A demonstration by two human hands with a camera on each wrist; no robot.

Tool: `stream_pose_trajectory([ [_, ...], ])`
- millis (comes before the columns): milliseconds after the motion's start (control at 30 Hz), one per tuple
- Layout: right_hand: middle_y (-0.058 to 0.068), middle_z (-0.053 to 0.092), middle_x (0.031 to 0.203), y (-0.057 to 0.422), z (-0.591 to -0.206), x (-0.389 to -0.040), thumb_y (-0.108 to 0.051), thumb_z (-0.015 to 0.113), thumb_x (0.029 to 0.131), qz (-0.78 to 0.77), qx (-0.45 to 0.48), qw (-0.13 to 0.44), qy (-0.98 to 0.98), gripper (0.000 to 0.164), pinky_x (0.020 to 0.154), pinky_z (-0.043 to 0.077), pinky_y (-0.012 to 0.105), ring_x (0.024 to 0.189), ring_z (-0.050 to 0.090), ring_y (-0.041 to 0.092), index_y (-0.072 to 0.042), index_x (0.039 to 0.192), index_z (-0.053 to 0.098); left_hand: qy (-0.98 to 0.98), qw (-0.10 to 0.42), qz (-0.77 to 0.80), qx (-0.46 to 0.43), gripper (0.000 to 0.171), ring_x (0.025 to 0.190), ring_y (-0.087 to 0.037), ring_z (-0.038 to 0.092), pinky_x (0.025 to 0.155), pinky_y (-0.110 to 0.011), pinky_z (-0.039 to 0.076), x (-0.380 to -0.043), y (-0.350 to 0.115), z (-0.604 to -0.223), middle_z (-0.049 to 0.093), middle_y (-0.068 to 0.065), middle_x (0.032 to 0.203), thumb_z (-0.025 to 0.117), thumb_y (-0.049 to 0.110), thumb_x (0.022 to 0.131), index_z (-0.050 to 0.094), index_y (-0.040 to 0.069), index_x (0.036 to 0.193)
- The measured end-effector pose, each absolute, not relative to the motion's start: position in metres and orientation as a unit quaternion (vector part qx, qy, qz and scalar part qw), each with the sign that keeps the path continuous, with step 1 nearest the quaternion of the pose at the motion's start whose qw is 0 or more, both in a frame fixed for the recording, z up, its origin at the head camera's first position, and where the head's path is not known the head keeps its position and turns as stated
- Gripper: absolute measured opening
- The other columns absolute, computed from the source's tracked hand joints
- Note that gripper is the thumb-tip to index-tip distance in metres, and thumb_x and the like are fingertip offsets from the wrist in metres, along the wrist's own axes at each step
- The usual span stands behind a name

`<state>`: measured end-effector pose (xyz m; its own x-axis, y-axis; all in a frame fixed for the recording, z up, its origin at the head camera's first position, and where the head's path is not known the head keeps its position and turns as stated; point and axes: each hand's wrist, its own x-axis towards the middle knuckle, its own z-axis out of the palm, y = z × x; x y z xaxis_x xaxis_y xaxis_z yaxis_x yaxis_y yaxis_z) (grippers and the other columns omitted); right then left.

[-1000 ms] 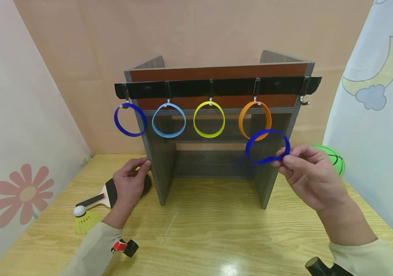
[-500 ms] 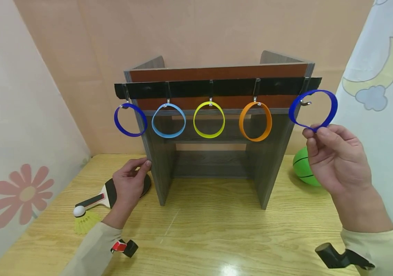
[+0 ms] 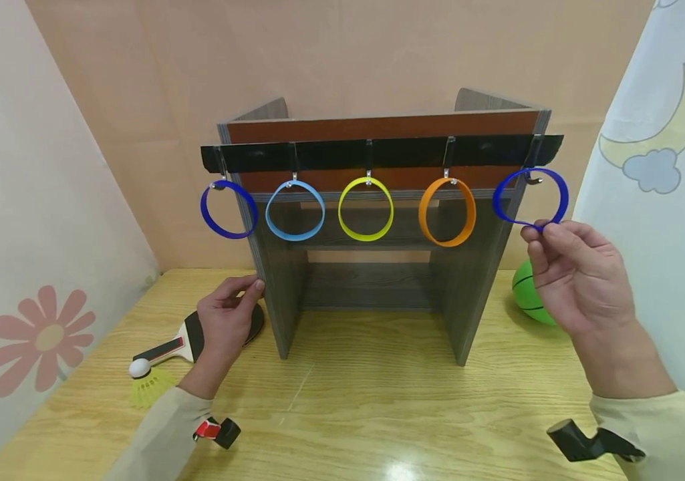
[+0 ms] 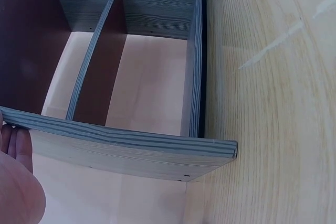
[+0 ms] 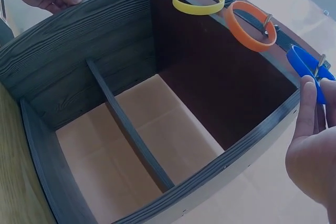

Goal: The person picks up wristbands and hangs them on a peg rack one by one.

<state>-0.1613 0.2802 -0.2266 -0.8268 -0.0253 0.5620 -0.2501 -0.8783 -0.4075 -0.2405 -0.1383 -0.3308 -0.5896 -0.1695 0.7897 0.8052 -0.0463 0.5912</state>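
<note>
My right hand (image 3: 583,277) pinches the bottom of a dark blue silicone wristband (image 3: 564,197) between thumb and fingers. That band stands upright at the far right metal hook (image 3: 536,180), whose tip shows through the ring; whether its top touches the hook is unclear. Along the black strip (image 3: 330,155), other wristbands hang on hooks: a dark blue one (image 3: 206,214), a light blue one (image 3: 269,220), a yellow one (image 3: 341,217) and an orange one (image 3: 422,217). My left hand (image 3: 228,314) grips the front edge of the grey wooden shelf's left panel (image 3: 279,267), fingers on its outer side.
A green ball (image 3: 525,297) sits right of the shelf, partly behind my right hand. By my left forearm lie a table tennis paddle (image 3: 194,334) and a yellow shuttlecock (image 3: 150,387). All stand on a wooden table (image 3: 366,407) with a backdrop behind.
My right hand has carried the dark blue wristband from before the orange one up and right to the far right hook, then slightly left and down. My left hand has stayed put.
</note>
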Motion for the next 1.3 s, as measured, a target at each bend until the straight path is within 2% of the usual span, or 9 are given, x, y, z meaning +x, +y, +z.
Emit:
stream_pose_trajectory([
  [233,0.029,0.065,0.097,0.279,-0.229,-0.162,0.016,0.036,0.095,0.920,0.281,0.062,-0.267,0.027,0.077,0.054,0.037,0.087,0.066,0.038,0.018,0.096,0.063,-0.586,0.364,-0.673,-0.267,0.009,0.072,-0.012,0.067,0.067,-0.021,0.055,-0.243,-0.140,-0.334,0.067,-0.015,0.082,0.065,-0.014,0.082,0.066,-0.018,0.091],
  [500,0.026,0.066,0.095,0.276,-0.233,-0.160,0.016,0.041,0.094,0.915,0.242,0.102,-0.306,0.022,0.075,0.054,0.035,0.082,0.067,0.037,0.016,0.094,0.063,-0.586,0.360,-0.675,-0.268,0.009,0.072,-0.010,0.066,0.067,-0.020,0.054,-0.231,-0.135,-0.323,0.067,-0.018,0.080,0.061,-0.021,0.081,0.060,-0.025,0.088],
  [767,0.025,0.066,0.096,0.280,-0.256,-0.160,0.020,0.036,0.093,0.892,0.276,0.082,-0.349,0.027,0.079,0.054,0.036,0.085,0.067,0.037,0.017,0.097,0.062,-0.584,0.362,-0.674,-0.273,0.009,0.072,-0.011,0.066,0.067,-0.020,0.054,-0.228,-0.134,-0.320,0.067,-0.018,0.080,0.062,-0.018,0.082,0.062,-0.024,0.088],
  [967,0.018,0.068,0.093,0.282,-0.284,-0.157,0.022,0.038,0.092,0.848,0.269,0.067,-0.452,0.029,0.078,0.054,0.033,0.087,0.068,0.031,0.012,0.098,0.065,-0.582,0.359,-0.678,-0.271,0.010,0.071,-0.011,0.067,0.067,-0.019,0.054,-0.235,-0.136,-0.325,0.068,-0.013,0.081,0.061,-0.022,0.080,0.064,-0.020,0.089],
  [1100,0.011,0.069,0.088,0.287,-0.297,-0.149,0.013,0.050,0.092,0.768,0.194,0.097,-0.602,0.019,0.074,0.056,0.031,0.082,0.069,0.024,0.005,0.096,0.067,-0.610,0.357,-0.657,-0.262,0.009,0.070,-0.011,0.067,0.066,-0.018,0.054,-0.227,-0.135,-0.320,0.068,-0.017,0.080,0.061,-0.020,0.081,0.064,-0.020,0.089],
  [1200,0.007,0.069,0.088,0.294,-0.303,-0.145,0.003,0.058,0.092,0.671,0.136,0.118,-0.719,0.008,0.069,0.057,0.031,0.080,0.069,0.021,0.004,0.095,0.066,-0.673,0.357,-0.602,-0.239,0.010,0.072,-0.009,0.065,0.065,-0.016,0.052,-0.218,-0.139,-0.317,0.066,-0.021,0.082,0.063,-0.016,0.082,0.066,-0.017,0.092],
  [1300,0.004,0.069,0.088,0.305,-0.307,-0.141,-0.009,0.063,0.092,0.536,0.096,0.141,-0.827,0.014,0.065,0.056,0.029,0.078,0.068,0.014,0.004,0.096,0.066,-0.749,0.355,-0.509,-0.233,0.015,0.074,-0.014,0.066,0.066,-0.012,0.050,-0.213,-0.148,-0.323,0.067,-0.021,0.087,0.065,-0.010,0.084,0.067,-0.012,0.098],
])
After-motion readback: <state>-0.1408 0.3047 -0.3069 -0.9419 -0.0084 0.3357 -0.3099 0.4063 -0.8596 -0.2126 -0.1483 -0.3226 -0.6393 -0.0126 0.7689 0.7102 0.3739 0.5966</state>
